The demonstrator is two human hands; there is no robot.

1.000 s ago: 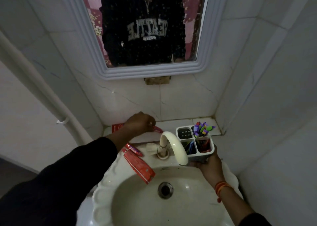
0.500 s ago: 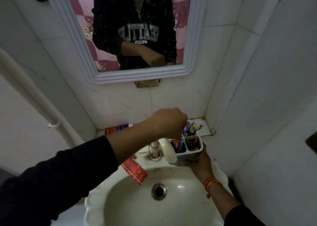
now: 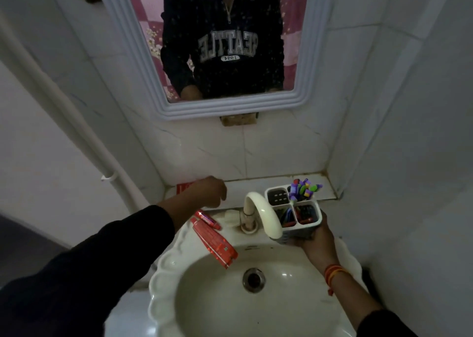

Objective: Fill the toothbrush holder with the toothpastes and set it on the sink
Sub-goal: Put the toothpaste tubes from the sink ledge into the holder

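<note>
Right hand [image 3: 314, 239] around slotted plastic toothbrush holder [image 3: 294, 215]; left hand [image 3: 207, 192] loosely curled, empty

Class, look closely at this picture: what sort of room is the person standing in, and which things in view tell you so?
Most likely a small home bathroom. A white sink with a curved tap stands against tiled walls, a framed mirror hangs above it, and toothpaste tubes lie on the sink's rim.

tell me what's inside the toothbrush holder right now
The toothbrush holder has four compartments. Back left looks empty, its slotted floor showing; back right holds colourful toothbrushes; both front ones hold red and dark items, partly hidden by the tap.
</note>
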